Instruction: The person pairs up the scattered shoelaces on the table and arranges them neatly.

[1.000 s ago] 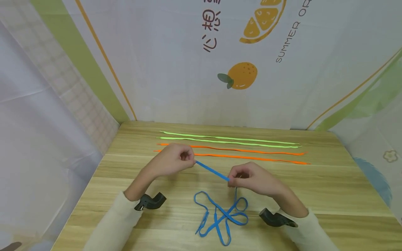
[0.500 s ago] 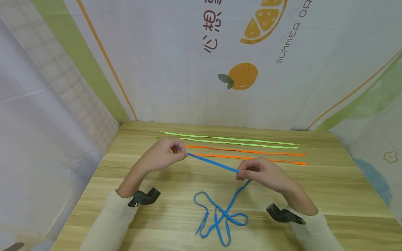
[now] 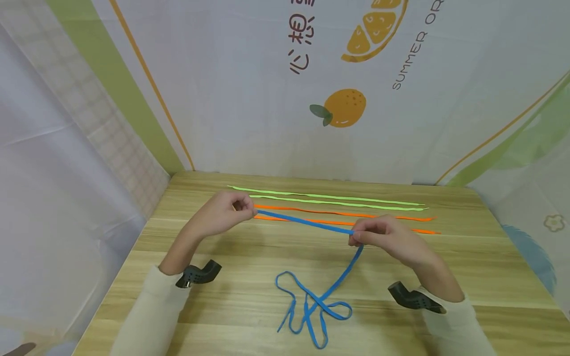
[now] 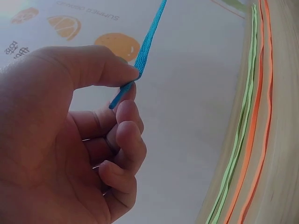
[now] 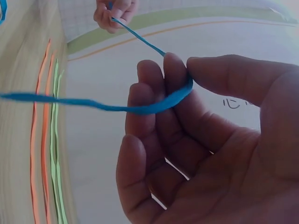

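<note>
A flat blue shoelace (image 3: 307, 223) stretches taut between both hands above the table. My left hand (image 3: 224, 213) pinches it close to one end between thumb and index finger; in the left wrist view the tipped end of the shoelace (image 4: 122, 93) pokes out below the thumb. My right hand (image 3: 392, 240) pinches the lace farther along, thumb against index finger. From there the shoelace (image 5: 140, 109) runs over the fingers in the right wrist view and drops to the table, where the rest lies in loose crossing loops.
Two green shoelaces (image 3: 329, 198) and two orange shoelaces (image 3: 401, 218) lie straight, side by side, along the back of the wooden table (image 3: 213, 316). A white printed curtain (image 3: 249, 99) hangs right behind the table, with more fabric at both sides.
My hands have moved apart and a little up, the left leftward and the right rightward. The stretch of blue shoelace between them is longer, and the pile has lost a loop.
</note>
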Demonstrator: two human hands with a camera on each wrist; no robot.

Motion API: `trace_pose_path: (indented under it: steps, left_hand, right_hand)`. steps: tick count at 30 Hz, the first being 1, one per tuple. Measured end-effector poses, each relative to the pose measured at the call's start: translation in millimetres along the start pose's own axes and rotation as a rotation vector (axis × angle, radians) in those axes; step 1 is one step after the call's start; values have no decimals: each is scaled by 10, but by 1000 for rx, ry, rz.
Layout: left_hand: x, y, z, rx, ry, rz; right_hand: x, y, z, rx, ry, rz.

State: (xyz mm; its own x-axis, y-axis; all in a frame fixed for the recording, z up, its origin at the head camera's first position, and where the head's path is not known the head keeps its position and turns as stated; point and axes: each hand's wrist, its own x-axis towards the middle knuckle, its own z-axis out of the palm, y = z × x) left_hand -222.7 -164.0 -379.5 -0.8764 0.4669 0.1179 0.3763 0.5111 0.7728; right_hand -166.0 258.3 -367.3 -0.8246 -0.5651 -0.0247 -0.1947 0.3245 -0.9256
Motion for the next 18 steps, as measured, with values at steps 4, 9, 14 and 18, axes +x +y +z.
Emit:
trace_pose_path:
  steps: [4,9,14,18]
  left_hand:
    - [1,-28,-25,-8,-3,-10]
    - [1,-73,-50,-9,-1,-30]
    - [-6,-99,-82,-24,6,-52]
    - [-22,-127,-114,-29,11,-74]
  right_hand:
    - [-23,11,-45,21,3,-26]
    - [-44,17,-102,19,24,-70]
    - [-67,33,-169,14,43,-99]
    - [-85,56,-226,9,56,-113]
